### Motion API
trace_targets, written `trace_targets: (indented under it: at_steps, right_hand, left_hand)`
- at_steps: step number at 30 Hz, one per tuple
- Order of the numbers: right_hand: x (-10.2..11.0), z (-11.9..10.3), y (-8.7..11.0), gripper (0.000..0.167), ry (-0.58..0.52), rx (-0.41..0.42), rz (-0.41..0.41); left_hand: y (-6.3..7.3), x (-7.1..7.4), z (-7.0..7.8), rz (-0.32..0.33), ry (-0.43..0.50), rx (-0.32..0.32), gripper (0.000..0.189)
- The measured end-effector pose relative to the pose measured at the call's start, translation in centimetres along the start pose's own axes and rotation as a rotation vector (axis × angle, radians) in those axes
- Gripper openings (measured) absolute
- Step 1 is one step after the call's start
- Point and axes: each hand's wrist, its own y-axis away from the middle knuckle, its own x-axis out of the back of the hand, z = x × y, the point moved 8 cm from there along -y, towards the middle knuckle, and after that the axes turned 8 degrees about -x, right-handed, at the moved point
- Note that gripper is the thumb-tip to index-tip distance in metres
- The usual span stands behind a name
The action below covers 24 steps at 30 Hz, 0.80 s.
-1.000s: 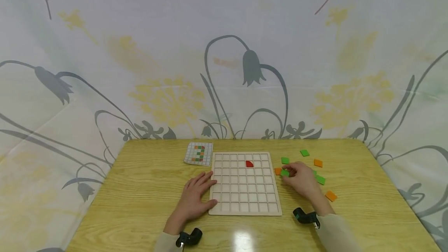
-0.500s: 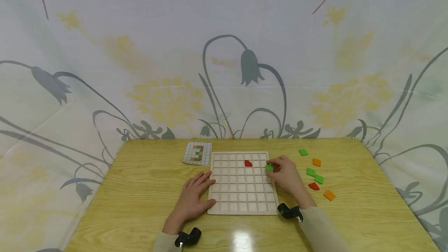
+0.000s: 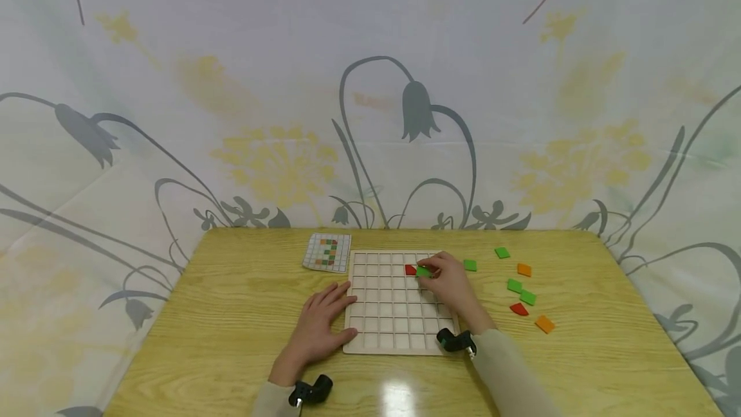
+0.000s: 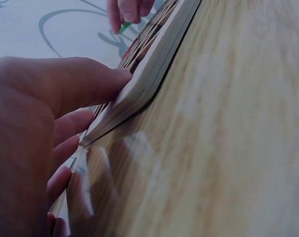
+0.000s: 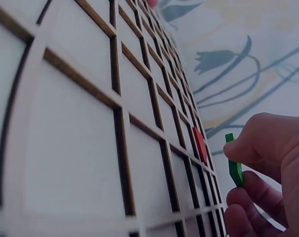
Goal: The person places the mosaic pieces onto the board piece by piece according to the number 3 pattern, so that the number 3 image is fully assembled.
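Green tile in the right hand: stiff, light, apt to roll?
Likely stiff: the green tile shows no sag, pinched by the right hand. Probably light, being small and thin. Unlikely to roll, given its flat, straight-edged shape.

Pinched tile point(image 3: 424, 271) was green; inset tile point(image 3: 410, 270) was red. Board point(image 3: 370, 325) was pale cream, square grid. Card point(image 3: 327, 253) was white, gridded, with orange, green and red cells. Loose tiles point(image 3: 527, 297) were green, orange, red. Table point(image 3: 231, 314) was yellowish woodgrain; backdrop point(image 3: 370, 18) whitish, grey-and-yellow florals.

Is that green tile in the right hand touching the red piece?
Apart. The right wrist view shows a clear gap between the green tile and the red piece.
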Motion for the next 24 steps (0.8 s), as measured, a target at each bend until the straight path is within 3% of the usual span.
trace_targets:
  at_steps: [10,24]
  right_hand:
    - [-1.9,-1.4,-1.3,0.025,0.050,0.113,0.007]
    - [-3.9,-1.3,-2.6,0.023,-0.019,0.029,-0.032]
  left_hand:
    - [0.0,-0.2,-0.1,0.007,0.001,-0.002,0.058]
    - [-0.1,-0.1,-0.2,-0.016,0.012,0.032,0.059]
